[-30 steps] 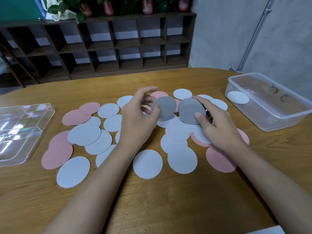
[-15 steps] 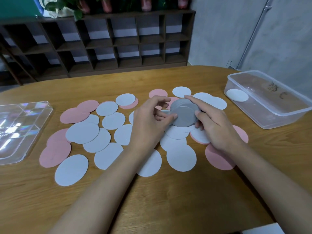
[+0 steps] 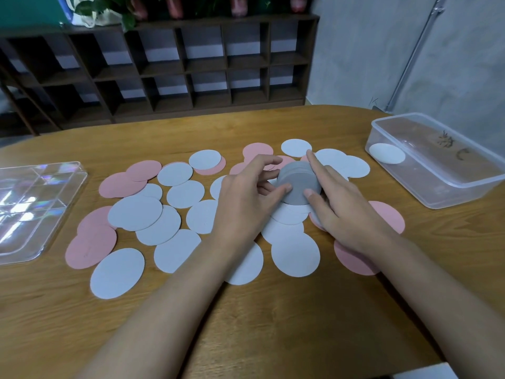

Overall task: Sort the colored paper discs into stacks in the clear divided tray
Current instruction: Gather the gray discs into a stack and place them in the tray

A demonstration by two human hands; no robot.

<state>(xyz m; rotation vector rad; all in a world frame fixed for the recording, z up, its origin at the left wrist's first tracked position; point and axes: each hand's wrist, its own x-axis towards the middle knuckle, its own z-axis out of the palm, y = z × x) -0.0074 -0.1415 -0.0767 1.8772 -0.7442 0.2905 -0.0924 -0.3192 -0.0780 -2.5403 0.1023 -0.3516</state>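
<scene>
Discs (image 3: pixel 299 187): grey stack, apparently being squared on edge.
Fingers: left hand (image 3: pixel 246 203), right hand (image 3: pixel 347 212) both grasp it.
Next: likely a carry to the tray (image 3: pixel 41 214).

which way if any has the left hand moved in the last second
Yes. The left hand moved right, toward the clear tub; its grey discs now join the right hand's in one grey stack below the far white disc.

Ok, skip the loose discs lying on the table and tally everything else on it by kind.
Clear containers: 2, the tray and the tub
Grey stack: 1, held between the left hand and the right hand
White disc in the tub: 1
Total: 4
</scene>
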